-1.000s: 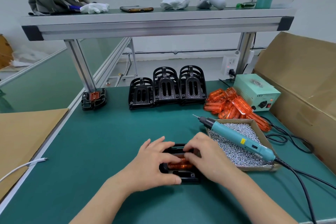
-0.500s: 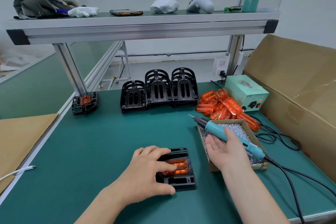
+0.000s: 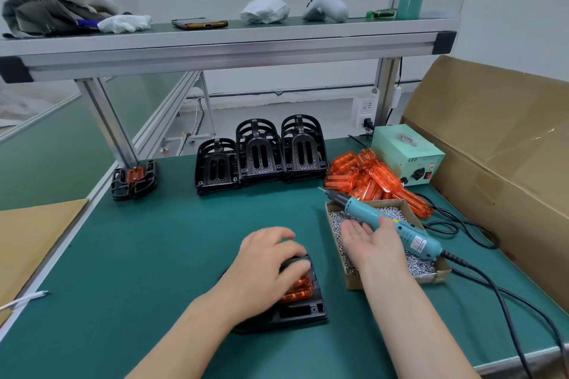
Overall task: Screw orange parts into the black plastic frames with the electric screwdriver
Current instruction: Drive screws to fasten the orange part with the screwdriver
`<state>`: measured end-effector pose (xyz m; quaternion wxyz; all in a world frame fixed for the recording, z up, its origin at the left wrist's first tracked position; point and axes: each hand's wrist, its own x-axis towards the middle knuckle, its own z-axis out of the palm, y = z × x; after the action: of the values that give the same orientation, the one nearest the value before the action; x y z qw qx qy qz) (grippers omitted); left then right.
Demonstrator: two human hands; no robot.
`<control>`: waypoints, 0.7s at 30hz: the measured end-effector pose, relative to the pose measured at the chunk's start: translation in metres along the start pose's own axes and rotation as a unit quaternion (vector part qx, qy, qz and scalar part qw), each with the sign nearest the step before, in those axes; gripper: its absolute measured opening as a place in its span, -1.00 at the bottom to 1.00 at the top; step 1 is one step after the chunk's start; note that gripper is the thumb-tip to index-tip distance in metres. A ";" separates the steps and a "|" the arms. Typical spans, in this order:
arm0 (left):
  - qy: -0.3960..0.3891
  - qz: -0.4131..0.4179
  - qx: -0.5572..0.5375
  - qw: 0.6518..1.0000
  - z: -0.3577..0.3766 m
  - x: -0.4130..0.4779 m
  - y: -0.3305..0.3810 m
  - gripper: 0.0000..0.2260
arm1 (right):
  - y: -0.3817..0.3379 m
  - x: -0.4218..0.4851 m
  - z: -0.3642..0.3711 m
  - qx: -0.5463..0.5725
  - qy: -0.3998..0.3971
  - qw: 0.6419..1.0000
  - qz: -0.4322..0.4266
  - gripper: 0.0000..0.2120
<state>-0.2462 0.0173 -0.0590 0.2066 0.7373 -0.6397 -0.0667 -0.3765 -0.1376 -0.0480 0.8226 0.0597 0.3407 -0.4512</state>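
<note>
On green table point(image 3: 154, 255): screw box point(image 3: 385, 281) sat right of black frame point(image 3: 301, 314). Right hand point(image 3: 372, 240) had left frame, gone to electric screwdriver point(image 3: 412, 237) lying across box; fingers straight, thumb touching tool, no grip yet. Left hand point(image 3: 268, 264) stayed, fingers curled over frame, holding orange part point(image 3: 300, 291) inside. Part looked in place; screwing likely next.

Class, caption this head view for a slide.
Left hand holds black frame; right hand reaches for the screwdriver on the screw box.
</note>
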 end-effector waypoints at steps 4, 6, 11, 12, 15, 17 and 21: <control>0.022 0.018 0.011 1.000 -0.001 0.051 0.022 -0.73 | -0.007 0.005 0.006 -0.002 0.001 1.000 0.017 -0.46; 0.005 0.023 0.033 0.999 0.001 0.073 0.033 -0.68 | -0.010 0.005 0.016 -0.004 0.016 0.999 0.028 -0.48; -0.031 0.031 0.084 0.996 0.013 0.094 0.045 -0.67 | -0.006 0.005 0.029 -0.006 0.073 0.997 0.023 -0.72; -0.037 0.025 0.081 0.996 0.016 0.095 0.045 -0.71 | -0.006 0.005 0.027 -0.015 0.069 0.997 0.024 -0.79; -0.040 -0.007 0.065 0.997 0.022 0.100 0.049 -0.73 | -0.007 0.003 0.022 -0.043 0.030 0.999 0.014 -0.85; 0.004 -0.059 0.027 0.998 0.028 0.102 0.054 -0.76 | -0.012 0.002 0.023 -0.062 0.011 0.997 -0.036 -0.78; -0.003 -0.130 0.017 0.991 0.041 0.101 0.067 -0.86 | -0.027 -0.006 0.032 -0.072 -0.019 0.986 -0.151 -0.61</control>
<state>-0.3046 -0.0963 -0.0531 0.1820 0.8174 -0.5400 -0.0844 -0.3836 -0.1619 -0.0143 0.7535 -0.0602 0.3619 -0.5457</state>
